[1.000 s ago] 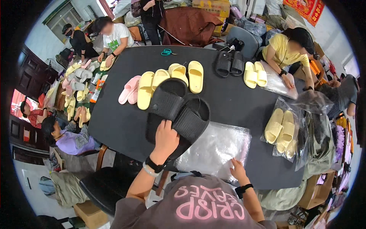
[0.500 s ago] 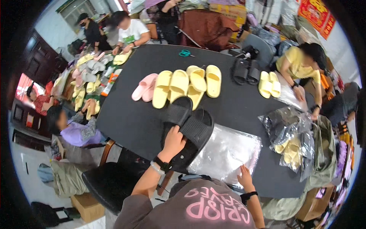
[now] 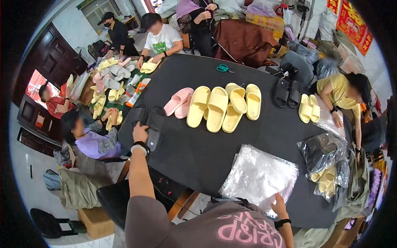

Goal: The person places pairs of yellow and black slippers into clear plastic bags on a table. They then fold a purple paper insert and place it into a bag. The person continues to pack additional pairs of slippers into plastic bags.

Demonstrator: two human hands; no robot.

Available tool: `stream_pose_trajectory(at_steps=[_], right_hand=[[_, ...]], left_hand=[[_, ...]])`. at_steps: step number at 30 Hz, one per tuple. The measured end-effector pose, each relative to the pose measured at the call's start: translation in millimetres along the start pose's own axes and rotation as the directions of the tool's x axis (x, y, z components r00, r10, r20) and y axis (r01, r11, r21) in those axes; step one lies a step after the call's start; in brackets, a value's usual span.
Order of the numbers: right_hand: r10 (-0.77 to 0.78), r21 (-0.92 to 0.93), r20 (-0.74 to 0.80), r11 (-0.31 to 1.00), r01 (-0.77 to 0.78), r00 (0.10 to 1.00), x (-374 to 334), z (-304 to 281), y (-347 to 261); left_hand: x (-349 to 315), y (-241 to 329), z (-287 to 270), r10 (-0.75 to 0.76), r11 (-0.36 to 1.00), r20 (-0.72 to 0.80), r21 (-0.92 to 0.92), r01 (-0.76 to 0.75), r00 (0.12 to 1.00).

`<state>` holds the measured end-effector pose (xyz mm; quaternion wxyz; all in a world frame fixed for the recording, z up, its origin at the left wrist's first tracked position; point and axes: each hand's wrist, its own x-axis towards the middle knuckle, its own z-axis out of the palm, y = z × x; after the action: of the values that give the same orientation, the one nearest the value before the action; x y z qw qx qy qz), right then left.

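Observation:
A pair of black slippers lies at the table's left edge, toes pointing away. My left hand is stretched out to them, its fingers closed on the nearer left slipper; the fingertips are partly hidden. My right hand rests with fingers spread on the near edge of a stack of clear plastic bags. Just right of the black pair are pink slippers. Several pale yellow slippers stand beside those in mid-table, some overlapping.
Teal scissors lie at the far edge. Another black pair and a yellow pair sit at the right, near a co-worker in yellow. Bagged slippers occupy the right edge. Co-workers handle slippers at a side table on the left.
My left hand has carried the black slippers from in front of me leftward to the table's left edge. My right hand stays on the bags. The view has shifted somewhat.

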<state>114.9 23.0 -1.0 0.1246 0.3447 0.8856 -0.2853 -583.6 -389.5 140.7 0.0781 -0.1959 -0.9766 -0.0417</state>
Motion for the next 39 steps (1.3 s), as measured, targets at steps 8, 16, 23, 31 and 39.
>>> stream_pose_trajectory(at_steps=[8, 16, 23, 31, 39], right_hand=[[-0.015, 0.011, -0.078, 1.000, 0.016, 0.997, -4.0, -2.7, -6.1], [0.431, 0.311, -0.631, 0.902, -0.300, 0.644, -10.5, 18.5, 15.0], [0.497, 0.425, -0.231, 0.825, -0.373, 0.836, -4.7, 11.3, -0.8], [0.405, 0.326, -0.763, 0.914, -0.242, 0.504, 53.3, -135.6, 94.8], [-0.004, -0.349, -0.675, 0.883, -0.314, 0.738, 116.2, -245.6, 136.3]], left_hand=[[-71.8, 149.9, 86.1, 0.359, 0.783, -0.120, -0.500, -0.369, 0.926], [-268.4, 339.2, 121.4, 0.391, 0.795, 0.570, -0.604, 0.046, 0.722], [-297.5, 337.8, 148.4, 0.488, 0.676, 0.438, -0.737, -0.009, 0.755], [-308.6, 348.1, 101.6, 0.667, 0.730, 0.210, -0.379, -0.569, 0.715], [-324.2, 354.4, 96.3, 0.671, 0.738, 0.404, -0.279, -0.615, 0.622]])
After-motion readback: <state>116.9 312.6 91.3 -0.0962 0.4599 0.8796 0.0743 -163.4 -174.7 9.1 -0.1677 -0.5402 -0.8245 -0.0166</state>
